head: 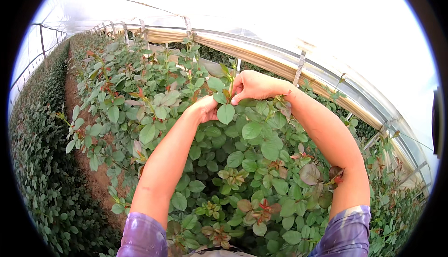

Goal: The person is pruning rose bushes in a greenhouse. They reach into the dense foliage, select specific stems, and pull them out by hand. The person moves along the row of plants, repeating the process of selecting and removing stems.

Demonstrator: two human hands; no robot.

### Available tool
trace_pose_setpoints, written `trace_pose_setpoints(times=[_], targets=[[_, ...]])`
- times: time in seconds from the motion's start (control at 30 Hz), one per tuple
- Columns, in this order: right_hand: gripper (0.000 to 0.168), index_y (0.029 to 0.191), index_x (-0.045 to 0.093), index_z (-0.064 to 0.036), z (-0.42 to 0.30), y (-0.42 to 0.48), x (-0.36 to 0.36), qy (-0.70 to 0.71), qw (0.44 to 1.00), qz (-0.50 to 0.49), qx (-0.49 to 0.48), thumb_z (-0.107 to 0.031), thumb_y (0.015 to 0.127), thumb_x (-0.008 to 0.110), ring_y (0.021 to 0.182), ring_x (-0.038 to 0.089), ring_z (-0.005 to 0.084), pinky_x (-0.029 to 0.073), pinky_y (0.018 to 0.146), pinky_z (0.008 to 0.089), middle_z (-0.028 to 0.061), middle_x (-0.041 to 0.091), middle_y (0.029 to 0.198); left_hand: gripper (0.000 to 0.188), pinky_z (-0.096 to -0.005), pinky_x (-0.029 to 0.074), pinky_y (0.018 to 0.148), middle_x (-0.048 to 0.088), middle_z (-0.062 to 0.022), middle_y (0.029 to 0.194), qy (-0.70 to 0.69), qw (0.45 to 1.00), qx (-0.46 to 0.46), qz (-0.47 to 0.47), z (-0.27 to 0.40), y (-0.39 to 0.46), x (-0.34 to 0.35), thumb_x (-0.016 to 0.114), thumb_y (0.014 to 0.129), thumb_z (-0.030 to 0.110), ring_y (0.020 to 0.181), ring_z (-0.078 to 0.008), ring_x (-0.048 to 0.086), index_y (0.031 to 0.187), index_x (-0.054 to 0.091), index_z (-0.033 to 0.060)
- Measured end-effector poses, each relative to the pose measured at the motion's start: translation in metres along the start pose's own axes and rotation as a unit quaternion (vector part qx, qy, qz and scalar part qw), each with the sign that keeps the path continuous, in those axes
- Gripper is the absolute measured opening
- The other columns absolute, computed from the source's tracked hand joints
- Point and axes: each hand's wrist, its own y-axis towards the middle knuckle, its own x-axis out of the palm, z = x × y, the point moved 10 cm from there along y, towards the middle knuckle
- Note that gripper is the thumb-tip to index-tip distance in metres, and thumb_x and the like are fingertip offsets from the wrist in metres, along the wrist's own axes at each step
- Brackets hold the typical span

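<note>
Both arms reach into a dense bed of rose bushes. My right hand pinches an upright green rose stem between thumb and fingers, just below its leafy tip. On the left of the same stem, my left hand has its fingers curled in behind the leaves; what its fingertips hold is hidden. A broad rose leaf hangs in front of the left fingers. Reddish young shoots stand among the green leaves below my hands.
A dirt path runs along the left, with another plant row beyond it. Behind the bushes, wooden posts and a rolled plastic side curtain line the greenhouse wall. Leaves touch my right forearm.
</note>
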Motion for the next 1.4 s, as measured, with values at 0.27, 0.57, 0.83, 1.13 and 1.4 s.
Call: trace_pose_setpoints(times=[0.27,0.57,0.83,1.13,1.4], targets=[[0.020,0.099,0.079,0.000,0.006,0.010,0.007,-0.006,0.999,-0.043,0.009,-0.014,0.084,0.078,0.077,0.068,0.0129,0.053,0.071,0.0318,0.0068,0.076,0.083,0.026,-0.0355,0.062,0.085,0.072,-0.0033,0.117,-0.062,0.997,0.041,-0.012,-0.020,0.003,-0.017,0.065,0.105,0.019,0.099,-0.0150,0.072,0.128,0.065,0.0072],[0.018,0.092,0.078,0.003,0.015,0.012,0.016,0.069,0.997,-0.025,0.006,-0.013,0.086,0.075,0.076,0.063,0.0101,0.050,0.072,0.0295,0.0021,0.074,0.083,0.035,-0.0362,0.057,0.086,0.066,-0.0095,0.124,0.248,0.745,0.467,0.407,0.064,-0.117,-0.030,0.064,0.095,0.012,0.103,-0.0165,0.067,0.128,0.066,0.0004],[0.015,0.090,0.079,-0.004,0.041,0.018,0.037,0.150,0.985,-0.051,0.061,-0.015,0.082,0.073,0.074,0.063,0.0107,0.051,0.069,0.0300,0.0016,0.073,0.081,0.032,-0.0379,0.058,0.085,0.078,-0.0161,0.101,0.501,0.788,0.250,0.256,0.070,-0.117,0.054,0.076,0.086,0.021,0.092,-0.0255,0.075,0.110,0.074,-0.0005],[0.019,0.103,0.074,-0.001,-0.018,-0.051,-0.019,0.069,0.997,0.038,-0.011,-0.017,0.097,0.068,0.085,0.060,0.0083,0.050,0.079,0.0287,0.0000,0.071,0.089,0.014,-0.0281,0.054,0.065,0.076,-0.0026,0.089,0.200,0.925,0.203,0.249,0.018,-0.109,0.031,0.077,0.089,0.014,0.074,-0.0106,0.068,0.097,0.076,0.0029],[0.026,0.106,0.070,0.003,-0.144,-0.087,-0.035,-0.035,0.985,0.160,-0.054,-0.022,0.103,0.063,0.082,0.057,0.0087,0.049,0.076,0.0302,0.0014,0.066,0.086,0.035,-0.0330,0.053,0.076,0.063,-0.0067,0.106,0.000,0.922,0.179,0.343,-0.059,-0.117,0.017,0.061,0.103,0.032,0.089,-0.0149,0.062,0.122,0.055,0.0027]])
